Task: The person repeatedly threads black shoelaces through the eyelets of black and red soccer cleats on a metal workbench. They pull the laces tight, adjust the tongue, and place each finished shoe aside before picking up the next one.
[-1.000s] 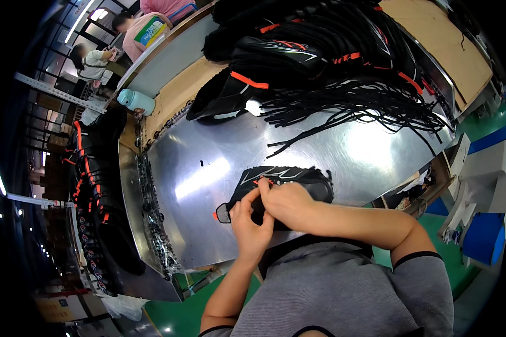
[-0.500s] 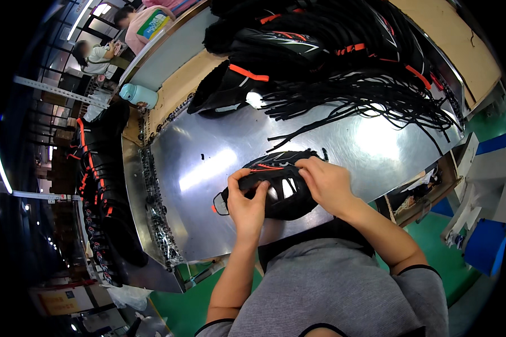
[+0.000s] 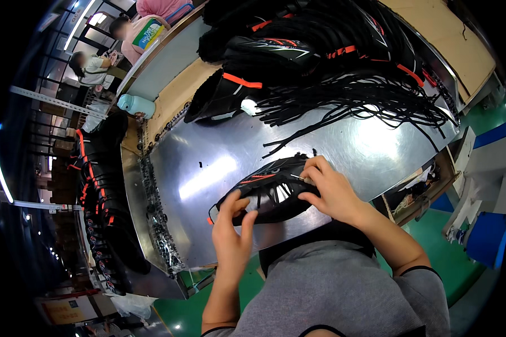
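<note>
A black shoe upper (image 3: 264,188) with red and white lines lies on the shiny metal table (image 3: 202,168), right in front of me. My left hand (image 3: 232,233) grips its near left end, thumb and fingers pinching the edge. At the upper's right side my right hand (image 3: 329,188) pinches a thin lace tip between thumb and forefinger over the eyelet area. A black lace runs across the open middle of the upper.
A heap of black uppers with orange stripes (image 3: 298,50) and loose black laces (image 3: 365,101) fills the table's far side. A mint bottle (image 3: 136,105) stands at the far left. Stacked uppers (image 3: 98,191) line the left edge. Other people (image 3: 140,31) work at the far bench.
The upper has been lifted and turned, its right end now raised. My right hand moved from its middle to the right side and holds a lace tip; my left hand shifted to the left end.
</note>
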`<state>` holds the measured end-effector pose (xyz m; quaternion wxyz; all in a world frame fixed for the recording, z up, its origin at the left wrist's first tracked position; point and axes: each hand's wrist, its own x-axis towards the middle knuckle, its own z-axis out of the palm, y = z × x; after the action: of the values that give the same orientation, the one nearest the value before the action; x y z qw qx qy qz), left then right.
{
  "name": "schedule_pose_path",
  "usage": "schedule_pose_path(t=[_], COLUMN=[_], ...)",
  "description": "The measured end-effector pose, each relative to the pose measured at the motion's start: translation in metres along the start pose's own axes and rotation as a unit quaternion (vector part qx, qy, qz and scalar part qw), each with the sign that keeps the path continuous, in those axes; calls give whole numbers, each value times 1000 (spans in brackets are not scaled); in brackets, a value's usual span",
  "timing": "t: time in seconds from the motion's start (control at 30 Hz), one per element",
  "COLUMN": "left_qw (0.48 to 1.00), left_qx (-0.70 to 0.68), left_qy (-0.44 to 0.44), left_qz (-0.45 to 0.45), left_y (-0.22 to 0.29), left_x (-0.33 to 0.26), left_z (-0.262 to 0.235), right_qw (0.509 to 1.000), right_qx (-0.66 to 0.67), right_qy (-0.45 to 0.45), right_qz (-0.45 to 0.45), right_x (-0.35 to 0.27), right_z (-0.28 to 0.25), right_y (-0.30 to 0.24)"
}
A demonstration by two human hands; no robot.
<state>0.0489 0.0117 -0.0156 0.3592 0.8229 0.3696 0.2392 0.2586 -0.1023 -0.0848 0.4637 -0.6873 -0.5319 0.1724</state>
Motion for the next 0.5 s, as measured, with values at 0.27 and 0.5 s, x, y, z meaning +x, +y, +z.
schedule_pose_path(t=[0.27,0.5], left_qw=[962,954], left_qx=[217,203], left_qy=[1,131], left_qz=[165,177], left_y=[-14,-19], left_x=[2,34], left_z=[32,18], right_qw=[998,929], right_qx=[28,-46], right_qy=[63,-215], right_qz=[-14,-298], right_x=[14,-49], right_z=[-20,-1], right_y=[-25,-71])
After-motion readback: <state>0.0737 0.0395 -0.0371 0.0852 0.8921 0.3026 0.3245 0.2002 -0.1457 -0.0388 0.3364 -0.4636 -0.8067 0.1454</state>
